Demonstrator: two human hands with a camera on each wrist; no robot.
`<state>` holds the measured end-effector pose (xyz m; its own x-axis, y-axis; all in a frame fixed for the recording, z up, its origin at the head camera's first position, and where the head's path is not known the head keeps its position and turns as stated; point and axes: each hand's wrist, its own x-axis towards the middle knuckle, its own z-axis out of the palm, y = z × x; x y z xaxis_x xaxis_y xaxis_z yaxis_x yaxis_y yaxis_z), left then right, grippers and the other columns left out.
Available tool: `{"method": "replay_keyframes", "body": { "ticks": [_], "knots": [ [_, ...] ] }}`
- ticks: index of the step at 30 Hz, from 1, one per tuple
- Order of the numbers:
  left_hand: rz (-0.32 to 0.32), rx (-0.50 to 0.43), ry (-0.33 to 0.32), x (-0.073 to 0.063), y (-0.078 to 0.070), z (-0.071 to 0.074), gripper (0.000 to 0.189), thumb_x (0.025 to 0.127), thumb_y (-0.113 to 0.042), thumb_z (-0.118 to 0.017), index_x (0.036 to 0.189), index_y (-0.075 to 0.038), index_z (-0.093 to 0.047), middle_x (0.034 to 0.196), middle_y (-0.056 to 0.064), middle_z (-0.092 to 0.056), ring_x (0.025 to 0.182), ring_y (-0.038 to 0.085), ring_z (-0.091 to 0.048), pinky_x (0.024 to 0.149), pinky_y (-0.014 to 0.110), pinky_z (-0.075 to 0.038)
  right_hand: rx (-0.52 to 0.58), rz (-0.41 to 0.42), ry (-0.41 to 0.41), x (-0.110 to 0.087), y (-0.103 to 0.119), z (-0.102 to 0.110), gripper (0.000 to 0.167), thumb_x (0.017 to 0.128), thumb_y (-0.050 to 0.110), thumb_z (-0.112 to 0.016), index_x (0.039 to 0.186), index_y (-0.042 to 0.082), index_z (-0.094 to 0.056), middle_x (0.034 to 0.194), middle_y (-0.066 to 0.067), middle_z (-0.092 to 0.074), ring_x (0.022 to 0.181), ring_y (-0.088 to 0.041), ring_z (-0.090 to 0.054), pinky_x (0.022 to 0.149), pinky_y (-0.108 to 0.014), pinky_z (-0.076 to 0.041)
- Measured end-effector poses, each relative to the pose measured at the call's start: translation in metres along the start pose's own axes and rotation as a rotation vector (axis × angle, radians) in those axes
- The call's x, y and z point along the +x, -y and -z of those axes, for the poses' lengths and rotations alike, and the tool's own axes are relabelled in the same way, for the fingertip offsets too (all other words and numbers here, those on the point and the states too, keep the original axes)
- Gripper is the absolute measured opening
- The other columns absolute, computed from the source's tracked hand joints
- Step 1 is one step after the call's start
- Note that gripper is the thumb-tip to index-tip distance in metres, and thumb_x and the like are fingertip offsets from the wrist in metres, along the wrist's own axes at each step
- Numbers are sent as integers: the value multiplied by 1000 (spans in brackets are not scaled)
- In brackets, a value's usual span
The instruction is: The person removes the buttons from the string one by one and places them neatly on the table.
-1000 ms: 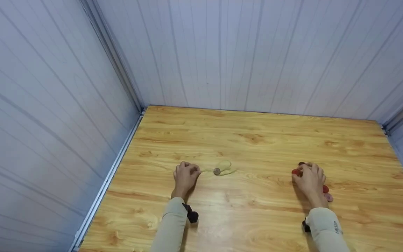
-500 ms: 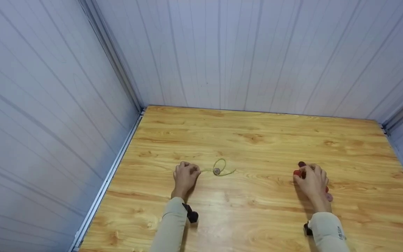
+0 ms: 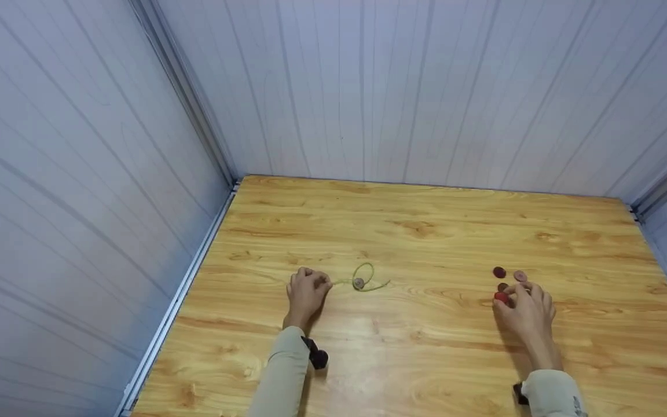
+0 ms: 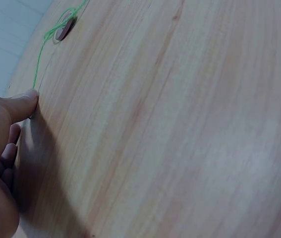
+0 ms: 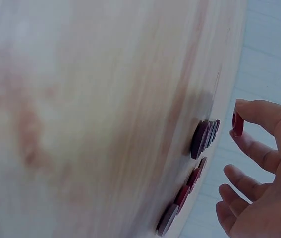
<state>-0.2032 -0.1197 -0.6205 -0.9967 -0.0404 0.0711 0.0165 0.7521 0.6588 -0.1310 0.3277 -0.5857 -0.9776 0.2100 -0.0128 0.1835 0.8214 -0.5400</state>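
Observation:
My left hand (image 3: 307,294) rests at the left part of the table, thumb and forefinger pinching one end of a thin green string (image 4: 37,67). A brown button (image 3: 359,283) sits on that string, and beyond it the string curls into a loop with a loose tail. Farther right, my right hand (image 3: 527,315) pinches a red button (image 5: 237,124) between thumb and forefinger, raised off the tabletop. Around its fingertips lie a dark red button (image 3: 499,272), a pink button (image 3: 520,275) and a partly covered brown button (image 3: 502,286). Other buttons are hidden under the hand in the head view.
The right wrist view shows two rows of buttons on the wood, among them a dark purple one (image 5: 198,140) and a red one (image 5: 182,198). Pale panel walls (image 3: 368,92) close off the wooden table (image 3: 426,359) at the back and sides.
My right hand has drawn back toward me and slightly right with the red button, uncovering the pink button. The string's loop shifted left, then stayed. My left hand has kept its place.

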Motion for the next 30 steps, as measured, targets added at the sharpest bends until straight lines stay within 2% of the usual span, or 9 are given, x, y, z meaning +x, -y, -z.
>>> {"method": "replay_keyframes", "body": {
  "ticks": [16, 24, 30],
  "knots": [
    [9, 12, 5, -1, -2, 1, 8, 87, -31, -70, 85, -23, -70, 110, 5, -55, 104, 28, -45, 92, 51, -29, -27, -38, 45, -32, -15, 3, 42, 90, 33, -65, 112, -1, -56, 140, -35, -25, 128, -58, -14, 99, -70, -9],
    [6, -7, 7, -1, -1, 0, 7, 87, -29, -70, 84, -23, -70, 111, 5, -55, 106, 28, -45, 94, 51, -28, -35, -58, 18, -46, -18, 3, 41, 87, 33, -69, 110, 1, -58, 138, -31, -30, 125, -55, -20, 96, -68, -14],
    [11, -5, 5, 0, -1, 0, 7, 87, -29, -70, 83, -24, -69, 112, 5, -56, 108, 28, -45, 96, 51, -27, -54, -72, 49, -49, -19, 7, 42, 86, 34, -69, 109, 0, -59, 137, -31, -29, 122, -54, -19, 97, -67, -13]
  ]
}}
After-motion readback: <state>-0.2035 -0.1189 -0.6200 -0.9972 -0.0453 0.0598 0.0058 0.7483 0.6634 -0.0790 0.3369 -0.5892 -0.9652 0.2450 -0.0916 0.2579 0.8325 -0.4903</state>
